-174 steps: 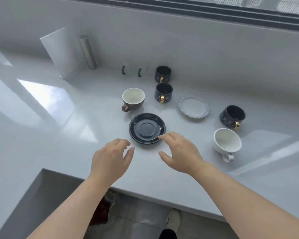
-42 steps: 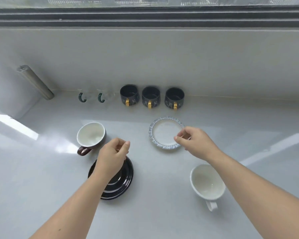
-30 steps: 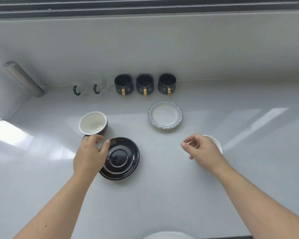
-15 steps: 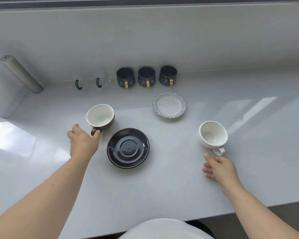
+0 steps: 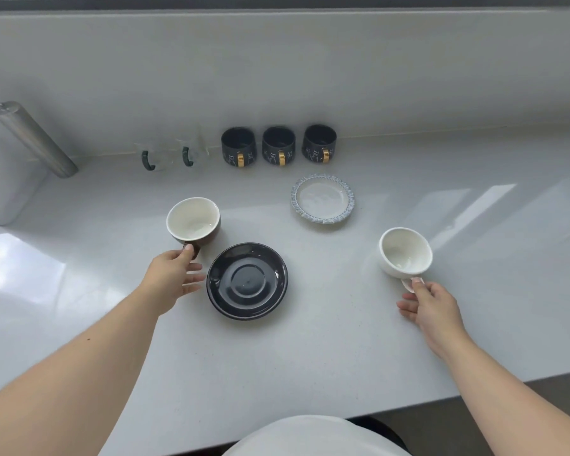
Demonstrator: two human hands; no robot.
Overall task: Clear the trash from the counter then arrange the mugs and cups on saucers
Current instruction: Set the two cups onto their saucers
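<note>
A brown cup with a white inside (image 5: 193, 222) is held by its handle in my left hand (image 5: 170, 278), just left of the black saucer (image 5: 247, 281). My right hand (image 5: 431, 307) pinches the handle of the white cup (image 5: 405, 253) at the right. A white saucer with a blue speckled rim (image 5: 322, 199) lies empty behind them. Three dark mugs with gold handles (image 5: 278, 146) stand in a row against the back wall, beside two clear glass cups with green handles (image 5: 168, 156).
A metal cylinder (image 5: 33, 138) leans at the far left, against a white sheet. The white counter's (image 5: 310, 357) front edge runs diagonally at the lower right. My white shirt shows at the bottom.
My left hand closed on the brown cup's handle and my right hand reached up and took the white cup's handle. Earlier, the dark mugs were lined up at the wall.
</note>
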